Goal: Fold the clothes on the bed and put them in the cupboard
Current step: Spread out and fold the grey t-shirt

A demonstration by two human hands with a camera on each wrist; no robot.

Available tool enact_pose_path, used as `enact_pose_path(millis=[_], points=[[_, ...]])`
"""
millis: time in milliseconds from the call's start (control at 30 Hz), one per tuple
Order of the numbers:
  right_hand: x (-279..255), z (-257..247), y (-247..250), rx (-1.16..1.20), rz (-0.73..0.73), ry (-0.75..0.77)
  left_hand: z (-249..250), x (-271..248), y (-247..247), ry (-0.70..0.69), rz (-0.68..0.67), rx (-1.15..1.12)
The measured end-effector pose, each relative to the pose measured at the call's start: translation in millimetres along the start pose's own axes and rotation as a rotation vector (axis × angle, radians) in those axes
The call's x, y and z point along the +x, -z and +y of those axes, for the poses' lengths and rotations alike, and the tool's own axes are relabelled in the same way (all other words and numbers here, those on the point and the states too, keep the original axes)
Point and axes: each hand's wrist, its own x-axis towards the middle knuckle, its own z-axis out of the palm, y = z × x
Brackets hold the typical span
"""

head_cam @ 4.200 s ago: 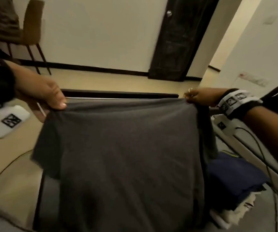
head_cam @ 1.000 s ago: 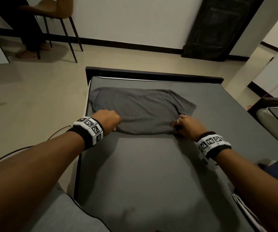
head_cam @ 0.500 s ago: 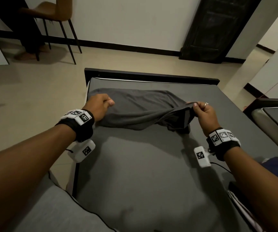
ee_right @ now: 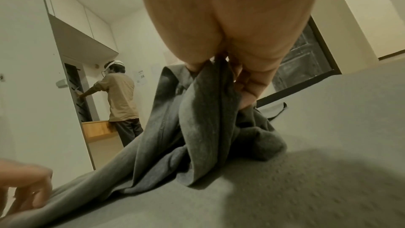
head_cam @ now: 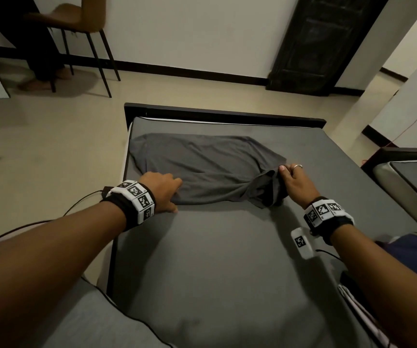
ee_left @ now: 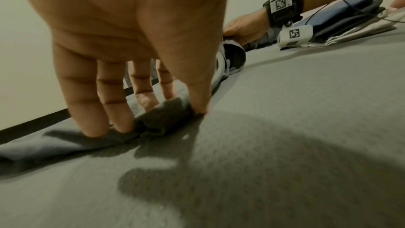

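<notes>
A dark grey shirt [head_cam: 202, 169] lies folded across the bed [head_cam: 227, 259], its right end bunched.

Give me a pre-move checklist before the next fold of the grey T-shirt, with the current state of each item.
1. Left hand has the near left edge of the grey T-shirt: ok, fingers and thumb pinch the cloth in the left wrist view.
2. Right hand has the right end: ok, it pinches a bunched sleeve raised off the bed.
3. Shirt lies flat: not ok, the right end is crumpled and wrinkles run across the body.
4. Shirt fully on the bed: ok, though its left end lies at the mattress edge.
5. Room to fold toward the person: ok, bare sheet in front.
6. Folded clothes stack clear of the shirt: ok.
</notes>
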Motion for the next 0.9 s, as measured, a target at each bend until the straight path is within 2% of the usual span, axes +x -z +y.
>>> enact_pose_path(millis=[133, 233, 333, 433, 567, 700, 800, 900], points=[[-11.5, -3.1, -1.2, 0.174, -0.039, -0.064, 1.1, 2.0, 3.3, 0.06, 0.072, -0.033], [-16.8, -4.4, 3.0, 0.24, -0.078, -0.064, -5.2, 5.0, 7.9, 0.189, 0.151, -0.288], [-19.5, -5.6, 4.5, 0.149, -0.161, -0.037, -17.5, 3.0, 11.2, 0.279, 0.255, -0.572], [-27.8, -15.9, 3.3, 0.005, -0.05, -0.018, -22.3, -4.1, 15.5, 0.314, 0.341, -0.701], [-35.5, -27.2, 7.4, -0.036, 0.096, 0.021, -19.7, -9.4, 25.0, 0.342, 0.464, -0.785], [-38.8, -28.9, 15.9, -0.046, 0.159, 0.006, -18.8, -14.6, 32.4, 0.389, 0.53, -0.922], [-43.5, -29.2, 27.4, 0.031, 0.18, -0.028, -19.6, -22.2, 37.3, 0.462, 0.501, -1.124], [-53.8, -28.3, 33.6, 0.242, 0.133, -0.157, -18.5, -28.4, 42.5, 0.558, 0.512, -1.335]])
